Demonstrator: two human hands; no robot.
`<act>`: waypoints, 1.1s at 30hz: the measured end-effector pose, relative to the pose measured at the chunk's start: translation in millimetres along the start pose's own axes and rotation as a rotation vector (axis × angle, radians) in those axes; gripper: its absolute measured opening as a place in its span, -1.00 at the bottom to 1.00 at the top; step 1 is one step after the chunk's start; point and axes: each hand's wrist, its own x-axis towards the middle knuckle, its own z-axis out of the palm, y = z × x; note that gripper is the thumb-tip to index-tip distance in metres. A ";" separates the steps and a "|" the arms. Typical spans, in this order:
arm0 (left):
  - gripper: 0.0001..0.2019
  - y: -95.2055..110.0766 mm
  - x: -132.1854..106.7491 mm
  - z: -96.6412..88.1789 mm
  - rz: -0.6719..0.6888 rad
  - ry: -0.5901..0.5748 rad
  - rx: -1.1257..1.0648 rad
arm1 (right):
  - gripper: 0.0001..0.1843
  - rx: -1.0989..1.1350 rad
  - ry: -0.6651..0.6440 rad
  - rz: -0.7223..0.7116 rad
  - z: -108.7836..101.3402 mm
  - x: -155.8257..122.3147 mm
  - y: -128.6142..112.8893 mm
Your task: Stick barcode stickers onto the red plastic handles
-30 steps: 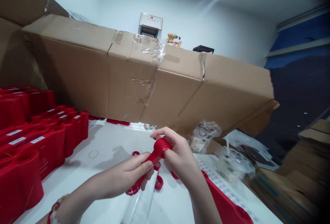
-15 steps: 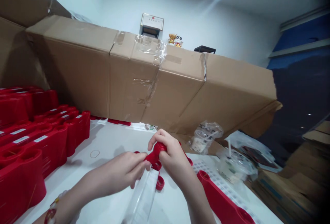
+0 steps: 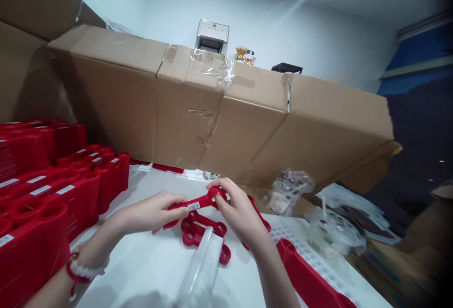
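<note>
Both hands hold one flat red plastic piece (image 3: 196, 203) with ringed ends and a small white label, a little above the white table (image 3: 148, 265). My left hand (image 3: 152, 211) pinches its left end. Fingers of my right hand (image 3: 237, 211) close round its right ring. Right under it, more red pieces of the same kind (image 3: 203, 232) lie loose on the table. A clear plastic bag or sleeve (image 3: 200, 275) rises from the bottom edge in front of them.
Rows of stacked red pieces (image 3: 46, 194) fill the left side. A long taped cardboard box (image 3: 212, 114) walls off the back. A long red piece (image 3: 311, 279) lies at right, beside a sheet of labels (image 3: 311, 256), a bagged cup (image 3: 286, 190) and a lidded drink (image 3: 329, 230).
The red piece went from tilted up to lying level between my hands. My left hand slid out to its left end, and both hands dropped closer to the loose pieces.
</note>
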 end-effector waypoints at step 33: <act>-0.49 -29.4 -36.2 -68.2 -0.120 0.530 0.127 | -0.80 -0.320 -0.569 -0.241 130.3 47.7 45.5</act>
